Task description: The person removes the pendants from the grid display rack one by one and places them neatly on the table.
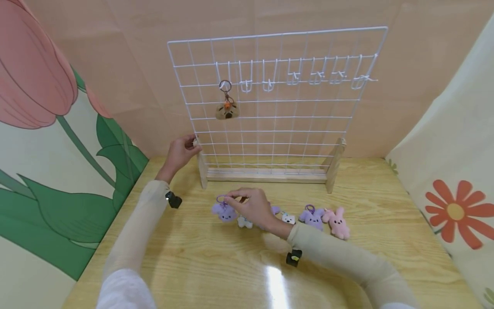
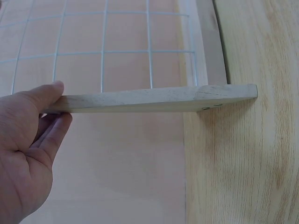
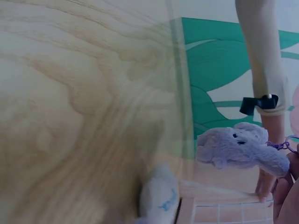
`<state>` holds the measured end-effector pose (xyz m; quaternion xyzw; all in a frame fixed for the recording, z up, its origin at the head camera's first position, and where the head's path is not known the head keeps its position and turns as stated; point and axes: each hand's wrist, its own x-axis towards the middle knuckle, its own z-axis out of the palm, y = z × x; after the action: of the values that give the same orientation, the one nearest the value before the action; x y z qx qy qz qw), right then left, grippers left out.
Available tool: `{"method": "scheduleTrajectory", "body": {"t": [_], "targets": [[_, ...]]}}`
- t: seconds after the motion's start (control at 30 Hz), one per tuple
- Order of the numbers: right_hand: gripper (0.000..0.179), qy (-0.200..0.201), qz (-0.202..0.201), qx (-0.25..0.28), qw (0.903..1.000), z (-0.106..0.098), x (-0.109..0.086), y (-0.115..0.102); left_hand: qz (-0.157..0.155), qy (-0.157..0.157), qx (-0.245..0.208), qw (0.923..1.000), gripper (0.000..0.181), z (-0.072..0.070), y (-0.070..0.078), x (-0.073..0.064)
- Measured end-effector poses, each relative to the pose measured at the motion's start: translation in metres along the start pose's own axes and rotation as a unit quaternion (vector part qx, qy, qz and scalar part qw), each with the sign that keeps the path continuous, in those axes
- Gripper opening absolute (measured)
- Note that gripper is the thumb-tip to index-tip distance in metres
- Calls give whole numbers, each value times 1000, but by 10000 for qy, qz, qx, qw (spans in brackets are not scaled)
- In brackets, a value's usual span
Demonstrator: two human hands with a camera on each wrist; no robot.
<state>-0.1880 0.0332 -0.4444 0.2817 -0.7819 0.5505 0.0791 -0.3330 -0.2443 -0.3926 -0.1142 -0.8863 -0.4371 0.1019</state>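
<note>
My right hand (image 1: 254, 208) pinches the ring of a purple plush keychain (image 1: 225, 213) between thumb and fingers, above the table. In the right wrist view the purple plush dangles sideways from its chain, raised off the wood. At the rack's left end, my left hand (image 1: 179, 152) grips the top of a wooden upright (image 2: 140, 99), thumb on one side and fingers on the other. The white wire rack (image 1: 270, 116) stands upright in this wooden stand. A brown plush keychain (image 1: 227, 110) hangs by its ring from the leftmost hook.
Several white hooks (image 1: 294, 78) line the rack's upper part. Along the table lie a white plush (image 1: 245, 222), another white plush (image 1: 288, 217), a purple plush (image 1: 312, 219) and a pink rabbit plush (image 1: 338, 224). My right hand partly hides another purple plush (image 1: 275, 210).
</note>
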Motion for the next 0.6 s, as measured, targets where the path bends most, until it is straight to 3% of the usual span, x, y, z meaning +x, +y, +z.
{"method": "scheduleTrajectory", "body": {"t": [0.6], "targets": [[11,-462,301,-187,9983,15,-24,18,28,37,2,10000,49,0,-2,1]]}}
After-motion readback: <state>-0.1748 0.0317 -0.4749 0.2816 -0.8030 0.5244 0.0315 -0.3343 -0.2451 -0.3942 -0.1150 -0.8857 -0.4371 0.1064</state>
